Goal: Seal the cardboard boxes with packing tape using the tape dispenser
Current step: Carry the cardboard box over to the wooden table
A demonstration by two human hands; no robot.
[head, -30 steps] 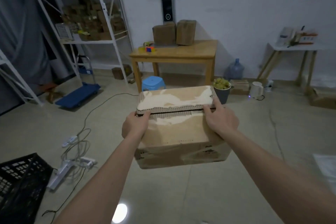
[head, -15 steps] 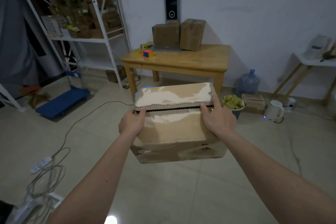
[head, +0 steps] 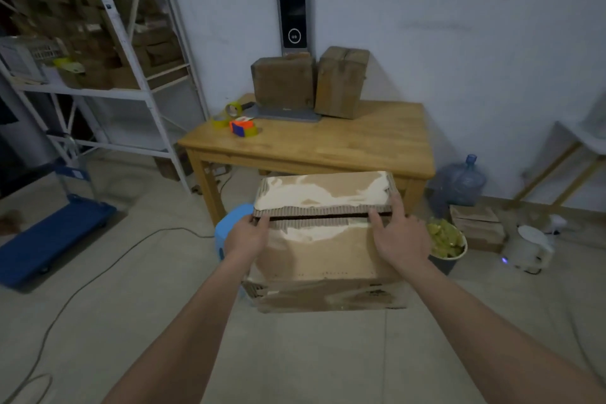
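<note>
Apparently both hands (head: 328,241) gripping cardboard box (head: 324,259)

The room is dim, with a plain pale wall (head: 459,26) and a tiled floor (head: 311,354) showing a faint sheen. A wooden table (head: 344,144) stands against the wall — a tall dark panel (head: 292,3) rises behind it. To the left is a white metal shelf (head: 131,43), and below it a blue cart (head: 49,239) sits on the floor. A cable (head: 98,275) trails across the tiles. Right of the table stand a water jug (head: 459,180) and a bin (head: 447,246) — a second table (head: 570,154) is at the far right edge.
</note>
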